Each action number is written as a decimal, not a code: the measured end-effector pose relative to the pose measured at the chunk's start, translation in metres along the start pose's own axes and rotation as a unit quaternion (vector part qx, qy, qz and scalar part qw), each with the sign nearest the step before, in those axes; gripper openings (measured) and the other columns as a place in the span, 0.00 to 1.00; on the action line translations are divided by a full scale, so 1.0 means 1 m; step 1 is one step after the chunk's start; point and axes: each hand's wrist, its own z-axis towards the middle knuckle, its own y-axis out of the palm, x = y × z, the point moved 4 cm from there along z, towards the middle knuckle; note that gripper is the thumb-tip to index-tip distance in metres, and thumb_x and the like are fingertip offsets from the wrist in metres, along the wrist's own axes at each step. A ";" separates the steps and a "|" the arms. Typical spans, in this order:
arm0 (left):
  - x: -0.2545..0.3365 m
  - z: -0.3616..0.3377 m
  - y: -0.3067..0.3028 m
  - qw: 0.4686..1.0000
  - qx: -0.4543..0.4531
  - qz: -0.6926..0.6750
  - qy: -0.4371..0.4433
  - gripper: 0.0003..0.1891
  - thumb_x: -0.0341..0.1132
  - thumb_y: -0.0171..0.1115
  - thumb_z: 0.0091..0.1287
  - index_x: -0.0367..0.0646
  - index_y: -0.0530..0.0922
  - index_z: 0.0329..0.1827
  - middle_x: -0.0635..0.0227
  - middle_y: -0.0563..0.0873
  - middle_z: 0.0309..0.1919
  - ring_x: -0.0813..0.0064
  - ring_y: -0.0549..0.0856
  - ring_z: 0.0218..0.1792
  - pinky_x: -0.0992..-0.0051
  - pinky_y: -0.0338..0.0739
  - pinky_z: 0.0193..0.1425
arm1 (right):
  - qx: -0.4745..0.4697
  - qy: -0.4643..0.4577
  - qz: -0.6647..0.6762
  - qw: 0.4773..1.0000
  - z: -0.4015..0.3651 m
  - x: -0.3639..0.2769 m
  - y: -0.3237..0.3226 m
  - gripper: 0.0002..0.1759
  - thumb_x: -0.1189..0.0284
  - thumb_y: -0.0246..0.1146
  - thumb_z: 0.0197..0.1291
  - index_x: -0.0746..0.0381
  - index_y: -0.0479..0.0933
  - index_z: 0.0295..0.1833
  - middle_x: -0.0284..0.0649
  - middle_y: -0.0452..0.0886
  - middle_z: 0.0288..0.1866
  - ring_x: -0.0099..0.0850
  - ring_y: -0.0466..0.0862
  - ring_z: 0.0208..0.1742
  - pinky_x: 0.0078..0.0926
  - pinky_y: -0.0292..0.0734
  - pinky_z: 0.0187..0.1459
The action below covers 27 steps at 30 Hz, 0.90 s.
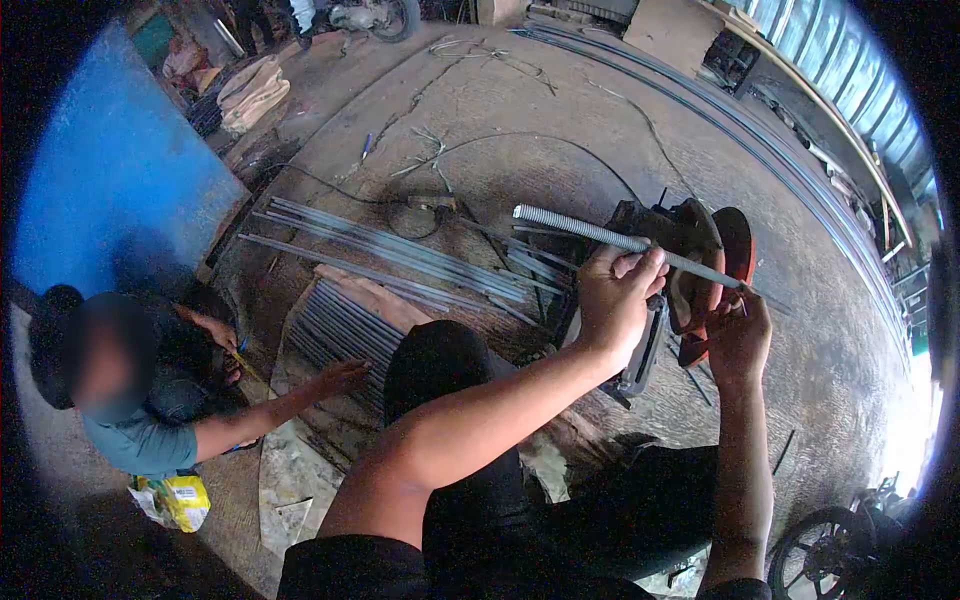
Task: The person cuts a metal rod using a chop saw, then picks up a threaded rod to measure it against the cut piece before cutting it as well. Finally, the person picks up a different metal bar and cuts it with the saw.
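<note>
A long metal rod (pixel 575 227), threaded along its near-left end, slants across in front of me above the floor. My left hand (pixel 618 305) is closed around its middle. Further along, the fingers of my right hand (pixel 738 335) pinch the rod close to its right end. Behind and below both hands stands a cut-off saw (pixel 697 270) with an orange guard, partly covered by my hands and the rod. Several cut rods (pixel 400 255) lie on the floor to the left of the saw.
To my left a person (pixel 150 440) crouches, one hand over a row of dark rods (pixel 345 335); a yellow tape (pixel 252 370) is by the other hand. Long bars (pixel 720 125) run along the right. A cable (pixel 530 135) crosses the floor. A motorcycle wheel (pixel 815 555) is at lower right.
</note>
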 end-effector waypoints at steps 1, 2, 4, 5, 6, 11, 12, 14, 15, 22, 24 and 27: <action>0.000 0.000 -0.001 1.000 -0.001 -0.002 -0.002 0.08 0.32 0.63 0.63 0.38 0.76 0.41 0.67 0.83 0.34 0.77 0.83 0.37 0.76 0.80 0.43 | 0.010 -0.007 -0.016 1.000 0.000 0.000 0.000 0.10 0.70 0.51 0.66 0.65 0.72 0.45 0.36 0.73 0.39 0.24 0.74 0.38 0.20 0.75 0.36; -0.001 0.001 -0.001 1.000 -0.003 -0.004 -0.005 0.08 0.33 0.63 0.63 0.38 0.76 0.40 0.68 0.83 0.33 0.77 0.83 0.37 0.76 0.80 0.43 | 0.021 -0.013 -0.032 0.999 0.000 0.000 0.000 0.11 0.68 0.49 0.67 0.65 0.72 0.45 0.36 0.73 0.39 0.24 0.74 0.37 0.20 0.75 0.36; -0.001 0.001 -0.001 1.000 -0.001 0.002 -0.003 0.08 0.33 0.63 0.63 0.39 0.76 0.40 0.68 0.83 0.33 0.77 0.83 0.37 0.76 0.80 0.44 | 0.063 -0.021 -0.034 0.997 -0.002 0.002 0.010 0.11 0.66 0.52 0.65 0.62 0.72 0.42 0.34 0.70 0.32 0.25 0.73 0.32 0.24 0.73 0.32; -0.001 0.001 -0.002 1.000 -0.001 0.008 -0.001 0.08 0.34 0.63 0.64 0.39 0.76 0.39 0.68 0.83 0.33 0.77 0.83 0.36 0.76 0.80 0.44 | 0.105 -0.030 -0.037 0.993 -0.003 0.001 0.011 0.10 0.63 0.54 0.62 0.59 0.71 0.39 0.32 0.67 0.25 0.27 0.71 0.28 0.28 0.71 0.28; -0.001 0.001 -0.002 1.000 0.000 0.008 -0.002 0.08 0.34 0.63 0.64 0.39 0.76 0.39 0.68 0.83 0.33 0.77 0.83 0.36 0.76 0.80 0.44 | 0.105 -0.029 -0.037 0.993 -0.004 -0.001 0.011 0.10 0.63 0.54 0.62 0.59 0.71 0.39 0.32 0.67 0.25 0.27 0.71 0.28 0.28 0.71 0.28; 0.003 -0.001 0.001 1.000 0.001 -0.005 0.010 0.09 0.35 0.63 0.64 0.40 0.75 0.39 0.68 0.83 0.33 0.77 0.83 0.36 0.75 0.80 0.44 | 0.077 -0.014 -0.071 0.994 -0.009 -0.001 0.019 0.08 0.66 0.53 0.64 0.60 0.71 0.40 0.32 0.68 0.30 0.26 0.71 0.31 0.27 0.71 0.28; 0.002 -0.001 0.000 1.000 0.001 -0.005 0.009 0.09 0.35 0.63 0.64 0.40 0.75 0.39 0.68 0.83 0.33 0.77 0.83 0.36 0.75 0.80 0.44 | 0.078 -0.014 -0.072 0.994 -0.008 0.000 0.017 0.08 0.66 0.53 0.64 0.60 0.71 0.40 0.32 0.68 0.30 0.26 0.71 0.31 0.27 0.71 0.28; 0.000 -0.001 -0.001 1.000 -0.003 0.001 0.007 0.09 0.35 0.63 0.63 0.40 0.75 0.40 0.68 0.83 0.33 0.77 0.83 0.36 0.76 0.80 0.44 | 0.071 -0.065 -0.116 0.989 -0.006 0.000 0.012 0.08 0.67 0.52 0.64 0.60 0.71 0.41 0.33 0.68 0.30 0.26 0.72 0.31 0.26 0.70 0.28; 0.001 -0.001 0.000 1.000 -0.003 0.001 0.007 0.09 0.35 0.63 0.63 0.40 0.75 0.40 0.68 0.83 0.33 0.77 0.83 0.36 0.76 0.80 0.44 | 0.072 -0.065 -0.116 0.988 -0.003 0.001 0.006 0.08 0.67 0.52 0.64 0.60 0.71 0.41 0.33 0.68 0.30 0.26 0.72 0.31 0.26 0.70 0.28; -0.001 0.001 -0.002 1.000 -0.005 0.006 0.013 0.10 0.35 0.64 0.63 0.39 0.75 0.40 0.68 0.83 0.33 0.77 0.83 0.36 0.76 0.80 0.44 | 0.067 -0.030 -0.041 0.996 -0.006 0.001 0.014 0.09 0.69 0.51 0.65 0.62 0.71 0.46 0.33 0.68 0.32 0.25 0.71 0.31 0.24 0.70 0.29; 0.000 0.000 -0.002 1.000 -0.007 0.008 0.012 0.10 0.35 0.64 0.63 0.40 0.75 0.40 0.68 0.83 0.33 0.77 0.83 0.36 0.76 0.80 0.44 | 0.064 -0.039 -0.060 0.995 -0.007 0.001 0.012 0.09 0.68 0.51 0.65 0.61 0.71 0.46 0.33 0.67 0.32 0.26 0.71 0.31 0.24 0.70 0.29; 0.000 0.000 -0.001 1.000 -0.006 0.004 0.012 0.09 0.35 0.63 0.63 0.40 0.75 0.40 0.68 0.83 0.33 0.77 0.83 0.36 0.75 0.80 0.44 | 0.037 -0.057 -0.110 0.992 -0.002 -0.001 0.004 0.11 0.65 0.52 0.64 0.61 0.71 0.46 0.34 0.68 0.33 0.28 0.72 0.32 0.27 0.71 0.31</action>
